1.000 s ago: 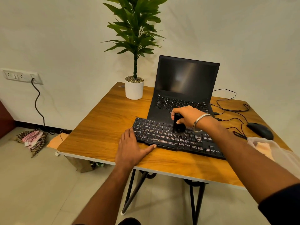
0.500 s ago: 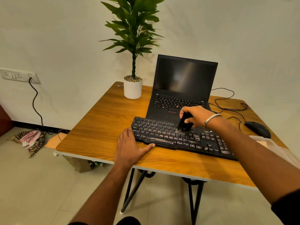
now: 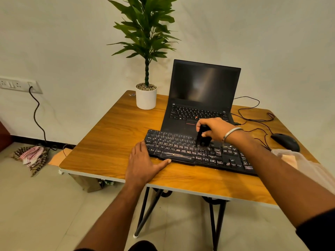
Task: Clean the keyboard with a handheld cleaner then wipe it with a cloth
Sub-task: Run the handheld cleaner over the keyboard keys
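Observation:
A black keyboard (image 3: 181, 147) lies across the front of the wooden table (image 3: 112, 142). My right hand (image 3: 215, 129) grips a small black handheld cleaner (image 3: 202, 137), whose brush end touches the keys in the keyboard's middle. My left hand (image 3: 143, 163) lies flat on the table at the keyboard's left front corner, its fingers straight and the thumb along the front edge. A pale cloth (image 3: 288, 158) sits inside a clear container at the table's right edge, partly hidden by my right forearm.
An open black laptop (image 3: 203, 98) stands right behind the keyboard. A potted plant (image 3: 146, 96) is at the back left, a black mouse (image 3: 285, 142) with loose cables at the right. A checked rag (image 3: 30, 156) lies on the floor under a wall socket (image 3: 18, 85).
My right hand has moved the cleaner rightward and back across the keys. My left hand has stayed flat at the keyboard's left corner. The view has shifted slightly.

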